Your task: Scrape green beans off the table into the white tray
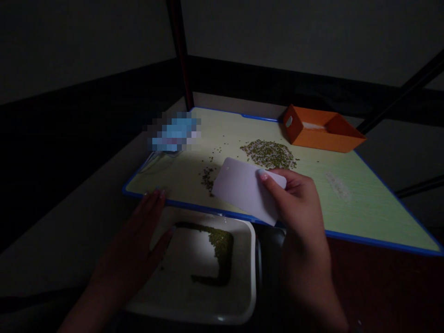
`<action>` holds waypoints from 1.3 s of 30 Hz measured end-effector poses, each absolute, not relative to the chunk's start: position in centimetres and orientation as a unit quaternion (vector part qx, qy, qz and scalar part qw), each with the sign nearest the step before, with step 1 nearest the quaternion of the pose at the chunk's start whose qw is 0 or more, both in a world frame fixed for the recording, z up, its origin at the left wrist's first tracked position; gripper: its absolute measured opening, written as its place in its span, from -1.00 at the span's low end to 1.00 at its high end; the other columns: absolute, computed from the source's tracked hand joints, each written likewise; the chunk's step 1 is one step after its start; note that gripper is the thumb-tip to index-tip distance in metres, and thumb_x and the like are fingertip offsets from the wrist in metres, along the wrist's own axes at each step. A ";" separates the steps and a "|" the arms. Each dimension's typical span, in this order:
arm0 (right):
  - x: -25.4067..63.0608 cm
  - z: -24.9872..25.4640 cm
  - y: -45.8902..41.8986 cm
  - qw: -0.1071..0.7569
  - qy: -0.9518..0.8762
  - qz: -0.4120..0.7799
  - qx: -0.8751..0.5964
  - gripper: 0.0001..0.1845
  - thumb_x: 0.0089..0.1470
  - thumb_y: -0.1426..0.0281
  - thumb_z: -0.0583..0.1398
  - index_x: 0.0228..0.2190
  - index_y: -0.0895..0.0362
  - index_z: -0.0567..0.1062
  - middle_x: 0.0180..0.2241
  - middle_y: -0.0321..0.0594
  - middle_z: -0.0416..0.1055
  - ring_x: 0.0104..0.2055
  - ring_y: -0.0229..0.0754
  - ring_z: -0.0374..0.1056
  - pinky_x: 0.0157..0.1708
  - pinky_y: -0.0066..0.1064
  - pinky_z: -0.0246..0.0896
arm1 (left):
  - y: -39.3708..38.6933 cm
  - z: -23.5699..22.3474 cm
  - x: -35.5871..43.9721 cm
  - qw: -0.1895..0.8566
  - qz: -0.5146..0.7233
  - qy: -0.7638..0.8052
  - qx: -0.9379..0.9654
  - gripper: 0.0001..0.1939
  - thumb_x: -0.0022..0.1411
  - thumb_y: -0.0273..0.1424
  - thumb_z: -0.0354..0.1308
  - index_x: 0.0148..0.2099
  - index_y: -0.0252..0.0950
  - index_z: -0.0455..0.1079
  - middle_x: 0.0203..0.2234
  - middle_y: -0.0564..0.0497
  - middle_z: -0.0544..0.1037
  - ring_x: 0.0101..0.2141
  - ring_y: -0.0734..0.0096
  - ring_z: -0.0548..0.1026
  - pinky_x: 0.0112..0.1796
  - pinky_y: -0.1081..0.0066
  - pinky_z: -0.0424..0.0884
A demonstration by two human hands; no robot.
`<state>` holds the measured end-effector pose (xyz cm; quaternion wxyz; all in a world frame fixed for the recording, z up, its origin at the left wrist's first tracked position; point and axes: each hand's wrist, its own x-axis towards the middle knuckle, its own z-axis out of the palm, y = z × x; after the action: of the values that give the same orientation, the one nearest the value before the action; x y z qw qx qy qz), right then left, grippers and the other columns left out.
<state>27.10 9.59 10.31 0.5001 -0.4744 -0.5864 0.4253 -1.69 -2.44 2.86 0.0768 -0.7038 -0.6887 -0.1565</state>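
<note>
My right hand (301,208) pinches a white plastic-looking card (246,189) between thumb and fingers, tilted above the front part of a pale green board (374,222). Just left of the card lies a small scatter of dark seeds (207,178), partly hidden behind it. Farther back spreads a larger pile of greenish seeds or beans (270,154). Fingers stretched out, my left hand (135,236) is over the left side of a white basin (252,282), its fingertips at the board's blue front edge. Green seeds (222,254) line the basin's right side and corners.
An orange open box (319,142) stands at the board's back right, with something pale inside. A thin whitish patch of grains (337,186) lies on the right. At the back left is a pixelated blue item (175,134). Dark poles rise behind; the surroundings are dim.
</note>
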 end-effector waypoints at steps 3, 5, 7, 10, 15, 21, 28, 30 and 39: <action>27.2 10.3 9.7 0.504 -0.584 0.427 -0.471 -0.70 0.04 0.15 0.32 -0.50 0.13 0.62 -0.60 -0.32 0.40 -0.59 -0.33 0.18 -0.66 -0.52 -0.01 | -2.5 2.9 -1.6 0.077 -0.158 -0.688 -0.704 -0.27 0.33 -0.07 -0.13 0.43 -0.04 -0.33 0.42 -0.11 0.09 0.38 0.11 0.04 0.25 0.02 0.33; 27.1 10.3 9.7 0.510 -0.582 0.422 -0.471 -0.69 0.04 0.14 0.33 -0.50 0.14 0.62 -0.59 -0.32 0.40 -0.59 -0.33 0.17 -0.65 -0.52 -0.01 | -2.4 3.0 -1.6 0.077 -0.158 -0.687 -0.705 -0.27 0.33 -0.07 -0.12 0.43 -0.04 -0.33 0.42 -0.10 0.09 0.38 0.12 0.03 0.26 0.02 0.33; 27.1 10.2 9.8 0.513 -0.584 0.417 -0.471 -0.69 0.05 0.14 0.32 -0.49 0.14 0.62 -0.58 -0.31 0.42 -0.59 -0.33 0.18 -0.65 -0.51 0.00 | -2.3 3.0 -1.6 0.077 -0.158 -0.686 -0.706 -0.27 0.33 -0.06 -0.12 0.43 -0.03 -0.32 0.42 -0.09 0.09 0.38 0.12 0.04 0.26 0.02 0.33; 26.9 10.1 9.9 0.512 -0.592 0.412 -0.466 -0.70 0.06 0.15 0.31 -0.48 0.13 0.62 -0.57 -0.31 0.44 -0.57 -0.33 0.19 -0.63 -0.51 0.01 | -2.2 3.1 -1.6 0.078 -0.158 -0.687 -0.705 -0.27 0.33 -0.07 -0.13 0.43 -0.04 -0.32 0.42 -0.11 0.10 0.38 0.11 0.05 0.25 0.01 0.34; 26.5 10.2 9.8 0.507 -0.594 0.412 -0.470 -0.68 0.06 0.14 0.30 -0.51 0.13 0.61 -0.58 -0.32 0.41 -0.57 -0.32 0.18 -0.63 -0.50 0.00 | -2.3 3.0 -1.6 0.076 -0.158 -0.689 -0.703 -0.26 0.33 -0.11 -0.11 0.43 -0.04 -0.34 0.41 -0.12 0.10 0.38 0.11 0.04 0.26 0.01 0.33; 26.3 10.4 9.6 0.502 -0.593 0.416 -0.473 -0.69 0.05 0.15 0.30 -0.49 0.13 0.62 -0.58 -0.31 0.41 -0.57 -0.32 0.18 -0.62 -0.50 0.00 | -2.3 3.0 -1.7 0.075 -0.160 -0.685 -0.707 -0.27 0.33 -0.07 -0.13 0.43 -0.02 -0.33 0.42 -0.10 0.10 0.38 0.10 0.05 0.25 0.01 0.34; 26.2 10.4 9.3 0.501 -0.594 0.429 -0.460 -0.70 0.06 0.15 0.30 -0.49 0.12 0.63 -0.58 -0.31 0.42 -0.58 -0.33 0.17 -0.64 -0.51 -0.01 | -2.3 3.3 -1.5 0.073 -0.159 -0.687 -0.705 -0.27 0.33 -0.08 -0.13 0.43 -0.03 -0.34 0.41 -0.12 0.10 0.37 0.09 0.05 0.24 -0.01 0.35; 26.2 10.4 9.3 0.499 -0.594 0.431 -0.461 -0.70 0.06 0.14 0.30 -0.48 0.12 0.63 -0.57 -0.30 0.42 -0.58 -0.33 0.17 -0.64 -0.51 -0.01 | -2.3 3.2 -1.6 0.073 -0.159 -0.689 -0.703 -0.27 0.33 -0.08 -0.12 0.43 -0.03 -0.32 0.41 -0.12 0.10 0.37 0.09 0.05 0.24 -0.01 0.36; 26.2 10.6 9.2 0.499 -0.601 0.424 -0.458 -0.71 0.05 0.16 0.30 -0.48 0.12 0.63 -0.57 -0.30 0.42 -0.58 -0.32 0.18 -0.64 -0.51 0.01 | -2.4 3.3 -1.4 0.071 -0.167 -0.689 -0.702 -0.28 0.32 -0.05 -0.14 0.43 -0.02 -0.31 0.41 -0.09 0.12 0.37 0.11 0.06 0.24 0.00 0.36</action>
<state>26.25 9.19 10.58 0.4992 -0.4578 -0.6010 0.4242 -1.39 -2.36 3.31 0.0711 -0.7016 -0.6892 -0.1665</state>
